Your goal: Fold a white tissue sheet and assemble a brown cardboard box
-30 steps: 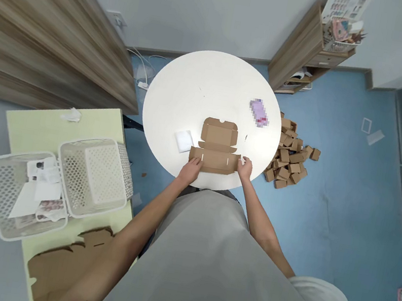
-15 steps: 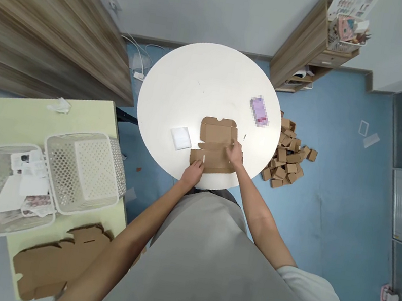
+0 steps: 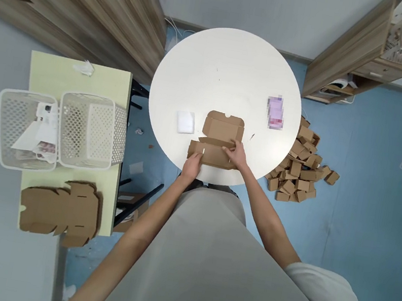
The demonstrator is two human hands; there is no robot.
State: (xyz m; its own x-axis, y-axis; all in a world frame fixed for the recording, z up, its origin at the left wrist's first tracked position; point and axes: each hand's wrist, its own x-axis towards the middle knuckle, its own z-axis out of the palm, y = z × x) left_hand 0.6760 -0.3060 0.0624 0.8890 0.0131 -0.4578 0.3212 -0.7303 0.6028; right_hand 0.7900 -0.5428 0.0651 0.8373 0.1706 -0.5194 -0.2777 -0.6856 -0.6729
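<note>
A brown cardboard box (image 3: 223, 129), partly folded from a flat blank, lies near the front edge of the round white table (image 3: 230, 68). Its near panel is raised along a fold, while the far panel with the notched flap lies flat. My left hand (image 3: 193, 165) is closed on the near left corner, fingers over the cardboard. At the right end, my right hand (image 3: 237, 155) grips the near panel, thumb and fingers on it close to the crease. Left of the box lies a small white packet (image 3: 185, 122).
A purple item (image 3: 275, 112), blurred out, lies at the table's right. Many small cardboard boxes (image 3: 300, 169) are heaped on the floor. On the side table (image 3: 108, 81) stand two white plastic baskets (image 3: 84, 168) and flat cardboard blanks (image 3: 60, 209). A wooden cabinet (image 3: 351, 47) stands back right.
My view has shifted and turned, so the side table looks straighter. The near panel now stands more raised. My right hand has spread its fingers along the fold; my left remains at the left corner.
</note>
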